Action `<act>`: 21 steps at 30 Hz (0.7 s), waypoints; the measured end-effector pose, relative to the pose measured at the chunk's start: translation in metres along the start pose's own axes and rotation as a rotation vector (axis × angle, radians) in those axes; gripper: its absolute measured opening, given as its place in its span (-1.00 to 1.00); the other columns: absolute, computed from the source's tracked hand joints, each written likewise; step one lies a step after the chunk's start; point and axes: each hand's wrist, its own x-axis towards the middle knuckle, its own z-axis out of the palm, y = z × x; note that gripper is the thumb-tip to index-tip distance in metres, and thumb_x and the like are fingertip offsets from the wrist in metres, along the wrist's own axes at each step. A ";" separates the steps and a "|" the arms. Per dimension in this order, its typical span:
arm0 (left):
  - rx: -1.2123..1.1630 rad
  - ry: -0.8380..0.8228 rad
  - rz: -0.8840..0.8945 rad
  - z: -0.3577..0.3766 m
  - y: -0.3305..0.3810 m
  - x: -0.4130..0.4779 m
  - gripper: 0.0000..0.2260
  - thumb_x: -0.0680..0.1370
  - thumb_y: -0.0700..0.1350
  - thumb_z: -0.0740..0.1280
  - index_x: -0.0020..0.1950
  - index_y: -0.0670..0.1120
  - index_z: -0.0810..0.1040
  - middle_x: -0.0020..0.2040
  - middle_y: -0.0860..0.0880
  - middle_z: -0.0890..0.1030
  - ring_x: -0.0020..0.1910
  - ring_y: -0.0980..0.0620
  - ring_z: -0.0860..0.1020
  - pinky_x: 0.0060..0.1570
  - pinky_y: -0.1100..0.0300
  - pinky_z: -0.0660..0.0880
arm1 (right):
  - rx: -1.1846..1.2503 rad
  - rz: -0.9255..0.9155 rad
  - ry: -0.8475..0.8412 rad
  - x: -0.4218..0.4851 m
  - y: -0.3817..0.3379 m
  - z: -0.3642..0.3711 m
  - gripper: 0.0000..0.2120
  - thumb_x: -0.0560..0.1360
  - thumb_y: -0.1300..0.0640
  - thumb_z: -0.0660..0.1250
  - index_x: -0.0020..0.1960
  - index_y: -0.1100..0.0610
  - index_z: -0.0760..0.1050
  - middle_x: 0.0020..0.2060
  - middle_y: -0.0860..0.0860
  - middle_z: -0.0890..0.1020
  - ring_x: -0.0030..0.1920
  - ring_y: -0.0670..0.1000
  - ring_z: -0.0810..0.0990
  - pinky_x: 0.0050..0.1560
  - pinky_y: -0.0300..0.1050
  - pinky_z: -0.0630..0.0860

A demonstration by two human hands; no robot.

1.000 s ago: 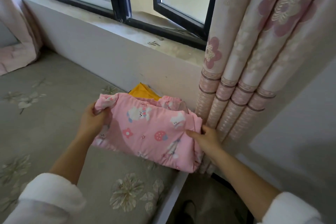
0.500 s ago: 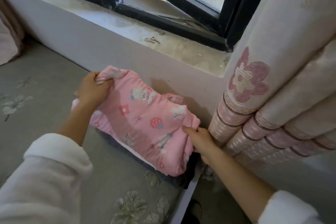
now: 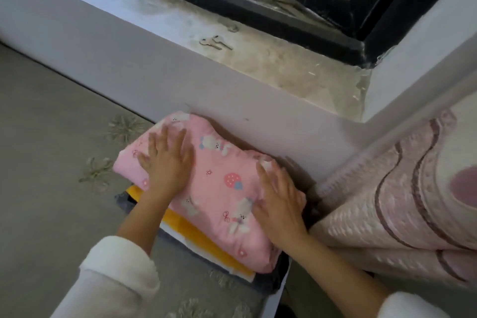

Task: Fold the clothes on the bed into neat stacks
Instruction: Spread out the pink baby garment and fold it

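Hands first: I see my left hand (image 3: pixel 165 162) lying flat, fingers straight and spread, pressing the top of the folded pink garment printed with white rabbits and strawberries (image 3: pixel 219 183). My right hand (image 3: pixel 280 201) lies flat too, fingers straight, on the garment's right end, so neither hand grips anything. Both wrists come out of white fleecy sleeves (image 3: pixel 116 276) that the lower edge of the view cuts off.

That pink garment tops a stack at the corner of the bed with the grey flower-patterned cover (image 3: pixel 51 162), pushed up against the white wall below the window sill. Beneath it only edges show: a folded yellow piece (image 3: pixel 204 240), a thin white layer under that, and a dark grey piece (image 3: pixel 268 283) at the bottom. What kind of clothes these lower ones are I cannot tell, since the pink one hides nearly all of them.

On the dusty stone window sill (image 3: pixel 284 64) lie two small metal keys (image 3: pixel 215 42), close together; a smaller object just beyond them is too faint to make out. Only the lower part of the black window frame (image 3: pixel 258 8) shows, the rest being cut off at the top. A pink embossed curtain with purple bands (image 3: pixel 402 188) fills the right side, just beside the stack, its upper part out of view.

No writing or brand can be read anywhere; the garment carries pictures only.
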 end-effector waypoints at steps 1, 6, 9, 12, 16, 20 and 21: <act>0.015 -0.051 -0.002 0.004 -0.003 -0.001 -0.55 0.59 0.25 0.00 0.49 0.27 0.14 0.58 0.03 -0.01 0.54 -0.17 -0.16 0.37 -0.33 -0.21 | 0.007 -0.091 -0.069 0.001 -0.004 0.003 -0.31 0.52 -0.16 0.09 0.44 -0.38 -0.31 0.55 -0.04 -0.18 0.51 0.06 -0.30 0.48 0.12 -0.13; 0.064 -0.176 -0.101 0.025 -0.028 -0.004 -0.40 0.49 0.42 -0.08 0.51 0.30 -0.04 0.57 0.14 -0.15 0.49 -0.25 -0.34 0.31 -0.40 -0.30 | -0.051 -0.090 -0.346 0.003 -0.007 0.035 -0.39 0.51 -0.37 -0.05 0.35 -0.48 -0.44 0.47 -0.13 -0.44 0.41 0.11 -0.57 0.41 0.24 -0.42; 0.049 -0.174 -0.116 0.044 -0.039 -0.011 -0.37 0.48 0.44 -0.11 0.51 0.29 -0.12 0.56 0.15 -0.21 0.48 -0.22 -0.38 0.30 -0.41 -0.30 | -0.080 -0.063 -0.390 0.004 -0.006 0.055 -0.36 0.50 -0.39 -0.05 0.33 -0.48 -0.46 0.45 -0.15 -0.48 0.38 0.12 -0.60 0.38 0.30 -0.37; 0.065 -0.178 -0.122 0.058 -0.051 -0.016 -0.36 0.46 0.46 -0.18 0.50 0.30 -0.19 0.55 0.16 -0.25 0.48 -0.21 -0.38 0.31 -0.41 -0.29 | -0.112 -0.061 -0.423 0.005 -0.006 0.068 -0.36 0.49 -0.40 -0.05 0.34 -0.47 -0.47 0.44 -0.16 -0.49 0.33 0.09 -0.65 0.36 0.35 -0.36; 0.076 -0.192 -0.129 0.065 -0.054 -0.014 -0.36 0.46 0.45 -0.22 0.50 0.29 -0.21 0.55 0.15 -0.28 0.47 -0.21 -0.39 0.31 -0.41 -0.31 | -0.143 -0.047 -0.460 0.010 -0.005 0.075 -0.38 0.49 -0.42 -0.12 0.32 -0.46 -0.51 0.42 -0.15 -0.53 0.30 0.09 -0.68 0.35 0.34 -0.40; 0.074 -0.212 -0.133 0.061 -0.046 -0.015 -0.37 0.50 0.42 -0.16 0.53 0.25 -0.15 0.56 0.12 -0.26 0.47 -0.21 -0.40 0.31 -0.41 -0.30 | -0.162 -0.048 -0.508 0.015 -0.003 0.069 -0.40 0.49 -0.42 -0.14 0.29 -0.48 -0.53 0.40 -0.13 -0.54 0.31 0.13 -0.65 0.38 0.34 -0.39; 0.075 -0.217 -0.134 0.058 -0.043 -0.016 -0.38 0.51 0.40 -0.15 0.54 0.23 -0.14 0.56 0.11 -0.25 0.47 -0.21 -0.41 0.32 -0.40 -0.29 | -0.157 -0.047 -0.518 0.015 -0.003 0.066 -0.41 0.49 -0.42 -0.14 0.28 -0.49 -0.53 0.39 -0.14 -0.54 0.32 0.13 -0.65 0.39 0.34 -0.39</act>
